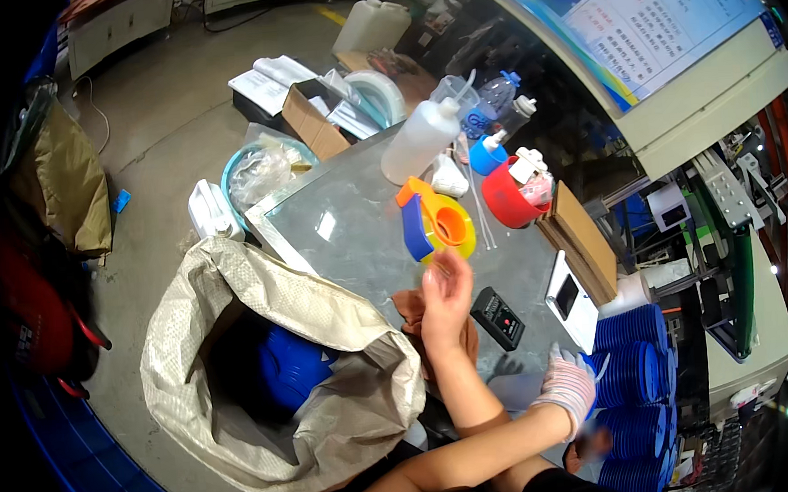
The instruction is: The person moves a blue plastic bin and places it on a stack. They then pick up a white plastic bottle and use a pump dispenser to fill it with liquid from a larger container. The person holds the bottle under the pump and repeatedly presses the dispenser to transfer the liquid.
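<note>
My forearms cross. My left hand (566, 387), in a white and pinkish striped glove, reaches to the right and curls over the blue edge of a translucent plastic container (517, 389); the hand hides most of it. My right hand (448, 306), bare, is over the grey table with its thumb and bent fingers apart, and I see nothing in it. Just beyond its fingertips stands an orange and blue tape dispenser (418, 230) with a yellow roll. A brown cloth (408, 309) lies beside my right wrist. To the right is a small black box-shaped device (497, 319).
A white woven sack (272, 465) with blue pieces (293, 367) inside stands open at the left. A white bottle (419, 142), a red cup (509, 192), a white scale-like device (570, 302) and cardboard pieces (585, 237) occupy the table. Stacked blue discs (629, 376) rise at the right.
</note>
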The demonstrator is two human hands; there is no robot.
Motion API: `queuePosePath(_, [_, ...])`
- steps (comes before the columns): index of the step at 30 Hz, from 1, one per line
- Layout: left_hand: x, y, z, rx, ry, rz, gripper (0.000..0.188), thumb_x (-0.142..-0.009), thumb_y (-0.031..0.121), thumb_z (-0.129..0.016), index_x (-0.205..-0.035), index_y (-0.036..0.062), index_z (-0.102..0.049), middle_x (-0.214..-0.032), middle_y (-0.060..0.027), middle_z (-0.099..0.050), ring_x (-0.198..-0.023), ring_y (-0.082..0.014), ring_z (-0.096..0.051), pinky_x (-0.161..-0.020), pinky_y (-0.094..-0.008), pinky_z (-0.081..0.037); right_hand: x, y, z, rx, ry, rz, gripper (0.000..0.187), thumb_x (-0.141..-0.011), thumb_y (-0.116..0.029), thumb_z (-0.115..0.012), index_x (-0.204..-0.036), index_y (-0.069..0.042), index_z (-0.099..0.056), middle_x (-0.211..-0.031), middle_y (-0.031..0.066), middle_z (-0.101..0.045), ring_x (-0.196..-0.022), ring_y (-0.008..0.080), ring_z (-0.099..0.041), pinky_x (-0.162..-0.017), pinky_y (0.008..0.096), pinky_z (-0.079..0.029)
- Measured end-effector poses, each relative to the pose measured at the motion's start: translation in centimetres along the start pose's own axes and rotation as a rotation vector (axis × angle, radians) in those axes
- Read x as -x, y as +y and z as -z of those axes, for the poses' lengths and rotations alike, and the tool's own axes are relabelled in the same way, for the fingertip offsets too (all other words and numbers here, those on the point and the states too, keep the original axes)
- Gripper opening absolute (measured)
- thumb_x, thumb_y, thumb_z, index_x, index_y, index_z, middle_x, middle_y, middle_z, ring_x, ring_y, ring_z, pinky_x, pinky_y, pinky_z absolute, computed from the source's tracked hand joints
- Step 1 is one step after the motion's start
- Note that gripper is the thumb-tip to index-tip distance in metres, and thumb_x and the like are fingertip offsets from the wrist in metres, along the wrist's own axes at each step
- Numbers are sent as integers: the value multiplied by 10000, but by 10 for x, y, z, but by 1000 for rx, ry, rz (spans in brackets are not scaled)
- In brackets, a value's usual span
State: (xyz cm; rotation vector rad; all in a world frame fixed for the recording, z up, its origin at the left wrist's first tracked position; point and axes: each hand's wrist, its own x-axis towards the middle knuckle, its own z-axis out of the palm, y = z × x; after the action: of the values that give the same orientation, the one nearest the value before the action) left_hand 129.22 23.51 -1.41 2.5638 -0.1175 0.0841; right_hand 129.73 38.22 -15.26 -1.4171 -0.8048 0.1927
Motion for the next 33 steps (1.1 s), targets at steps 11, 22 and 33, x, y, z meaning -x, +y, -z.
queuePosePath(11, [116, -147, 109, 584, 972, 172, 373, -834, 343, -647, -1002, 11, -628, -899, -168, -663, -888, -342, -630, -900, -439, -449, -219, 72, -52, 557, 344, -22, 1131, -647, -359, -843, -1473, -5, -156, -1454, 252, -319, -1377, 371, -288, -1132, 433, -235])
queuePosePath(22, [122, -170, 109, 1041, 1264, 210, 242, -924, 98, -592, -1133, -19, -625, -1009, -107, -682, -909, -137, -631, -813, -249, -486, -236, 49, -99, -83, 322, 51, 1070, -585, -127, -882, -1410, -63, -205, -1343, 174, -417, -1238, 310, -442, -1060, 389, -351])
queuePosePath(33, [156, -147, 127, 952, 2025, 112, 315, -994, 161, -475, -1194, -72, -544, -1103, -206, -643, -1029, -246, -624, -945, -340, -473, 30, -172, 70, -147, -241, 1, 1098, -645, -272, -854, -1446, -87, -125, -1377, 125, -363, -1289, 258, -395, -1072, 437, -337])
